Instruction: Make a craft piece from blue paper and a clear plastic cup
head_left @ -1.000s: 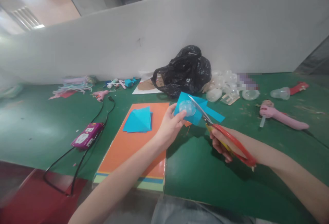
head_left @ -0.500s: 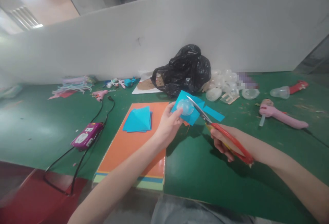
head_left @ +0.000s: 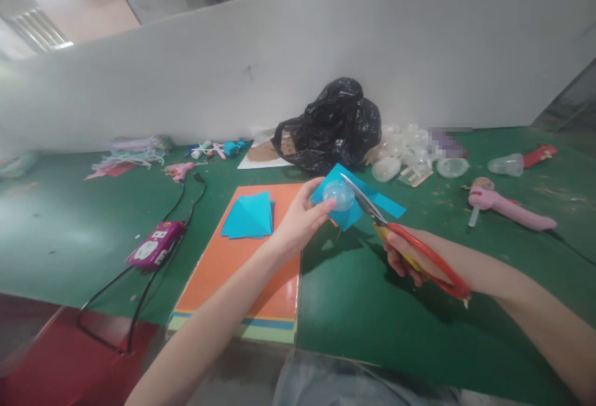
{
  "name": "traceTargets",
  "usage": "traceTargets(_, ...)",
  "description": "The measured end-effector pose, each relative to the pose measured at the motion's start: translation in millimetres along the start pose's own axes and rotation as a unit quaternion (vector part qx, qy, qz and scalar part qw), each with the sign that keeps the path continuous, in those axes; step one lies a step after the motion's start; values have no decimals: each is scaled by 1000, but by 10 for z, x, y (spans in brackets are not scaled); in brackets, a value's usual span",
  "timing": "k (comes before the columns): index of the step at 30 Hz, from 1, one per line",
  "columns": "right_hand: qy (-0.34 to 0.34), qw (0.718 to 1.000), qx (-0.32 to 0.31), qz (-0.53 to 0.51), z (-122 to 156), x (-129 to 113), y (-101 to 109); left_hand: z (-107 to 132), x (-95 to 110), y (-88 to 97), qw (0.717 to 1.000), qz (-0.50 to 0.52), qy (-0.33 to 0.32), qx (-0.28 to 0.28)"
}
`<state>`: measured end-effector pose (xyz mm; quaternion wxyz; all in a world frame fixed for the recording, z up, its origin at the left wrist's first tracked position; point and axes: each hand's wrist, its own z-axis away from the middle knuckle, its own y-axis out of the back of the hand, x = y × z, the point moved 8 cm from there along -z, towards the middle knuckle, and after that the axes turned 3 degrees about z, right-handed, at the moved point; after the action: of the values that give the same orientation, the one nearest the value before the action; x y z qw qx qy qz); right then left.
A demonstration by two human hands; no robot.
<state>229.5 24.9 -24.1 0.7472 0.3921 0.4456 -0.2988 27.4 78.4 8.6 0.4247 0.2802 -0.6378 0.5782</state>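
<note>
Two hands are in front of me. My left hand (head_left: 300,223) is closed around a clear plastic dome (head_left: 339,195), with my fingertips (head_left: 326,205) pressing it against a piece of blue paper (head_left: 348,216) and holding both up above the desk. My right hand (head_left: 403,254) is gripping a pair of scissors (head_left: 431,260) by the red handles, and the metal blades reach across to the blue paper, right beside the dome. Below my left forearm lies a stack of orange paper (head_left: 209,285) with colored sheets showing at its near end, and a folded blue paper (head_left: 246,216) sits on top of it. The green desk (head_left: 349,313) carries everything else. To the left are a pink power strip (head_left: 156,244) with a black cord (head_left: 107,285) and a pink glue gun (head_left: 178,171). Ahead, a black plastic bag (head_left: 330,126) sits against a white wall (head_left: 279,52), next to a pile of clear plastic domes (head_left: 400,148). Farther right lies another pink glue gun (head_left: 507,212).
</note>
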Motion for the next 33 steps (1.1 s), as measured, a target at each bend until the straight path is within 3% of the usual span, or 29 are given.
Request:
traceTargets(3, -6, 999, -26, 25, 20, -75, -22, -2, 5, 19, 1000, -10, 6, 0)
traceTargets(11, -12, 998, -18, 60, 73, -189, -12, 1, 10, 12, 1000, 11, -4, 4)
traceTargets(18, 19, 988, -43, 148, 122, -36, 46, 20, -33, 33, 996, -73, 36, -25)
traceTargets(27, 5, 996, -56, 73, 60, -53, 27, 16, 57, 60, 993, -116, 13, -26)
traceTargets(33, -20, 995, -36, 91, 29, -30, 51, 22, 84, 67, 991, -130, 9, -10)
